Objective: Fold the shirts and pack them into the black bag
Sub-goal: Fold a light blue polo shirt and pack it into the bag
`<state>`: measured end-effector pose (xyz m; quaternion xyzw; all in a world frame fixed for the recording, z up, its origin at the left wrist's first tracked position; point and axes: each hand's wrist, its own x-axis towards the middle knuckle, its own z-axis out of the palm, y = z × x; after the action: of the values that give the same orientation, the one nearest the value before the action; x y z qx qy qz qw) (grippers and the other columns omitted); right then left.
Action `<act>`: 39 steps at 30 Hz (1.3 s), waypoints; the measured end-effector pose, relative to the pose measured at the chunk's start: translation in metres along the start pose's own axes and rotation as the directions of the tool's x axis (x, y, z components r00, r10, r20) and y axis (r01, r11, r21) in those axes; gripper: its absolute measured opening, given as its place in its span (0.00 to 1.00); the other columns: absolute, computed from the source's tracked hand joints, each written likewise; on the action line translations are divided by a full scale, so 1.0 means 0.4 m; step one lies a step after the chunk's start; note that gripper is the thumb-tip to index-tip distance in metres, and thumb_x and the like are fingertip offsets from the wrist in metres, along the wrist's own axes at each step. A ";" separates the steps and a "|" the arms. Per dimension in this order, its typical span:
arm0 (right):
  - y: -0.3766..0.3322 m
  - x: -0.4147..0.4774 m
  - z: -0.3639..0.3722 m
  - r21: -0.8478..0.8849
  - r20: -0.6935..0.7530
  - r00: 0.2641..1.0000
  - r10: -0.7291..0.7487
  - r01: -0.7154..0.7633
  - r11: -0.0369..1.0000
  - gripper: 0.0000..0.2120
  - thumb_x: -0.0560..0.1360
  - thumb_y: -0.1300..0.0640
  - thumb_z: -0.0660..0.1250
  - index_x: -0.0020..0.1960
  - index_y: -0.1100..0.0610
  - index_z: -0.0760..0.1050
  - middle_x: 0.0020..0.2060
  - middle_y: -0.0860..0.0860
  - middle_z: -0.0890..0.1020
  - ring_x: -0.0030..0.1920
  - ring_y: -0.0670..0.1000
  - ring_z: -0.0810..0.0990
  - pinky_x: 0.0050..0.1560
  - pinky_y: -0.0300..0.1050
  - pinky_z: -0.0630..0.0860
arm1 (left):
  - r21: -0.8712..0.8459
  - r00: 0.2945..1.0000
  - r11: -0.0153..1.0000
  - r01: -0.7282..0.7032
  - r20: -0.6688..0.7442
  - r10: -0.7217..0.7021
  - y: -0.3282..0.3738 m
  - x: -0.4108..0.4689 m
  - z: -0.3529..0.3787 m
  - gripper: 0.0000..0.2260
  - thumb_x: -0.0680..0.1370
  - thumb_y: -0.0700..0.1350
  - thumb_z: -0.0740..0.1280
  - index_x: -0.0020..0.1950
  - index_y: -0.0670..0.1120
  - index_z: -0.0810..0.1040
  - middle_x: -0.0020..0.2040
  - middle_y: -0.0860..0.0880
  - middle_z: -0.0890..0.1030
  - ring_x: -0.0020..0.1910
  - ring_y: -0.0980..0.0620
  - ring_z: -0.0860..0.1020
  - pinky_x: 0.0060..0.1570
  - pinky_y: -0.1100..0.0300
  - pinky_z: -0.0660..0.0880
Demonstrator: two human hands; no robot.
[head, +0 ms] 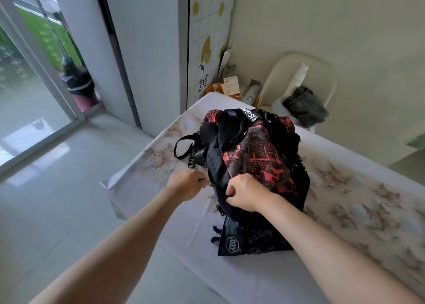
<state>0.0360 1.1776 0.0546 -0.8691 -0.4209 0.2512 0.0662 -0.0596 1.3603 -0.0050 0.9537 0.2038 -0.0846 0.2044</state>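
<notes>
You are holding the black backpack point(259, 156) on the table point(345, 211). Right hand point(247, 193) is clutching soft fabric; left hand point(187, 184), just beside it, is pinching at the zip line. Cloth is probably yielding, so grip seams.

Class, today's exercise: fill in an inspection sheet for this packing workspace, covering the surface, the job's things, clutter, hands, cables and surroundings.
Surface: table covered with a pale floral cloth.
Job's things: black bag with red print lies on the table; no shirts seen outside it.
Clutter: boxes and a bottle at the table's far end; dark clothing on a white chair.
Hands: left hand pinches at the bag's side edge; right hand grips its fabric.
Cables: nothing seen.
Surroundings: glass door at left; tiled floor.
</notes>
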 end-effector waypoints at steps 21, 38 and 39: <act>0.114 0.004 0.000 0.122 -0.438 0.899 0.016 0.042 0.992 0.01 0.75 0.52 0.70 0.46 0.48 0.81 0.45 0.42 0.78 0.47 0.44 0.77 0.48 0.49 0.78 | -0.132 0.841 0.980 -0.150 -0.537 0.057 0.122 0.195 -0.001 0.16 0.75 0.42 0.63 0.63 0.48 0.74 0.62 0.48 0.72 0.62 0.45 0.68 0.61 0.52 0.65; 0.331 -0.158 0.035 0.270 -0.001 0.915 0.403 -0.388 0.881 0.36 0.77 0.28 0.51 0.79 0.35 0.42 0.81 0.45 0.41 0.80 0.53 0.42 0.78 0.60 0.51 | 0.165 0.953 0.958 -0.234 -0.156 0.259 0.320 0.057 0.081 0.32 0.80 0.61 0.55 0.81 0.52 0.50 0.81 0.47 0.50 0.79 0.45 0.45 0.77 0.46 0.48; 0.349 -0.181 0.026 0.289 -0.039 0.922 0.385 -0.359 0.888 0.35 0.78 0.29 0.52 0.80 0.37 0.45 0.81 0.45 0.43 0.80 0.53 0.44 0.78 0.58 0.52 | 0.112 0.938 0.963 -0.245 -0.225 0.265 0.354 0.051 0.079 0.30 0.80 0.59 0.57 0.80 0.52 0.55 0.80 0.47 0.56 0.78 0.45 0.50 0.76 0.46 0.53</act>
<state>0.0909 1.0321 0.0276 -0.9267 -0.2036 0.2737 0.1576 0.0164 1.2362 0.0118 0.9829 0.0977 0.0491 0.1484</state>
